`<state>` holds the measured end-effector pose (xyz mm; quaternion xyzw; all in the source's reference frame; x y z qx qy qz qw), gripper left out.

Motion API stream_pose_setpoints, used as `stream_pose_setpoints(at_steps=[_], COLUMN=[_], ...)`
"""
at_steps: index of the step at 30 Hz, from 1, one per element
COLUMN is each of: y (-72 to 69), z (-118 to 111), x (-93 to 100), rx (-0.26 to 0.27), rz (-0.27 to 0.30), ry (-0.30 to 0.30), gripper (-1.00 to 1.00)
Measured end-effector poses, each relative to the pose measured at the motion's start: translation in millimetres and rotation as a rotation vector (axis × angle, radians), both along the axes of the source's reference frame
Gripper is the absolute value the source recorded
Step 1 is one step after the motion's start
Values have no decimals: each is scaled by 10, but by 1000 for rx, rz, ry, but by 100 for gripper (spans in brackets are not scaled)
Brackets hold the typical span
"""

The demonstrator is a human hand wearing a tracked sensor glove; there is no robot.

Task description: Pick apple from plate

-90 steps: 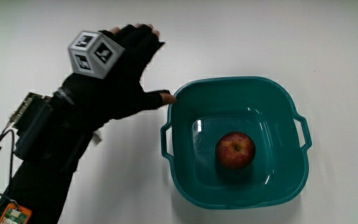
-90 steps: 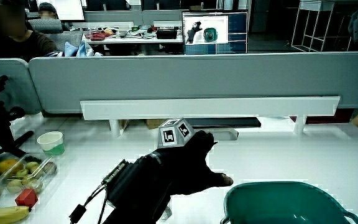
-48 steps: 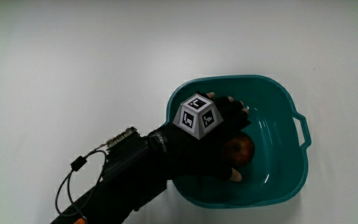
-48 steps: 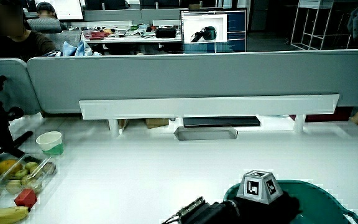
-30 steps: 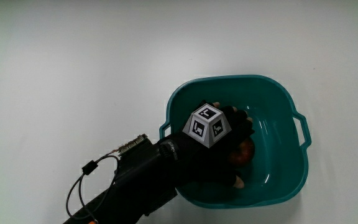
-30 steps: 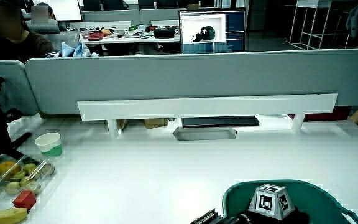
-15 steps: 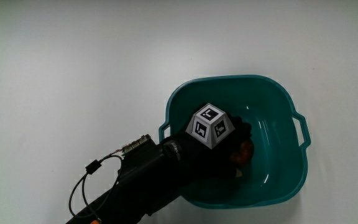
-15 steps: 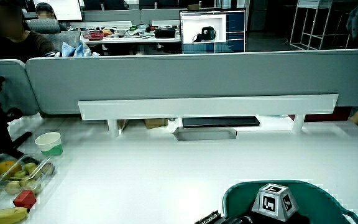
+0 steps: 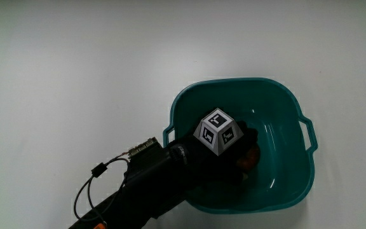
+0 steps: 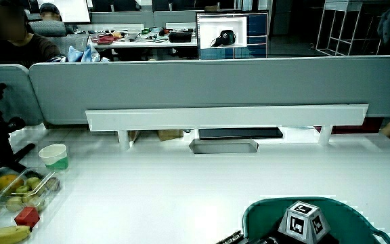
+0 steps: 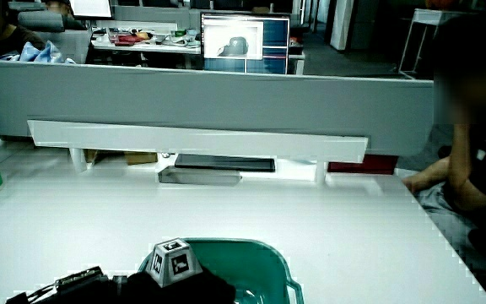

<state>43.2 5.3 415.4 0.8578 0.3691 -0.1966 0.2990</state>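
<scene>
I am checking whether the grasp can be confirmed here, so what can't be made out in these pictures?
- Apple: in the main view only a red sliver shows; the hand covers the rest.
- Whether the apple has left the floor of the teal tub: not visible in the main view.
- In both side views the picture's edge and the tub's rim hide the hand's grip and the apple.

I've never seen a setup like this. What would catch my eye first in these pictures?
Most striking is the black gloved hand with a small patterned cube on its back, reaching down into a teal basin on the white table. Under the hand, a sliver of red apple peeks out inside the basin. In a side view, a paper cup and a banana sit at the table's edge.
</scene>
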Motion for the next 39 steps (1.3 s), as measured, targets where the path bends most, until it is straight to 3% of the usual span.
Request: stream_pose_setpoints(at_steps=[6,9,18,23,24,25,26,28,29,31,32,35,36,37,38,39], y=[-5,-31,-90,-148,-162,-173,-192,-219,-233,-266,-280,-312,-322,-336,-344,-360], z=[-16,-51,-354,-464,-506,-524,-558,-606,-660,-683,-708,-765,-875,-694,-806,-713], x=[-15,-56,-208,-326,-356,-389,-419,-496,-530,-603,-641,-797,-847,-924,-970,-1058], rx=[19,3,43,103,136,122,174,151,173,161,184,225,329,195,233,187], rz=[15,-2,-28,-28,-16,-35,-1,-53,-47,-66,-40,-61,-55,-131,-104,-169], ry=[28,47,86,115,109,110,124,111,113,139,151,121,35,61,95,93], gripper=[100,100,100,100,100,100,100,100,100,100,100,100,100,100,100,100])
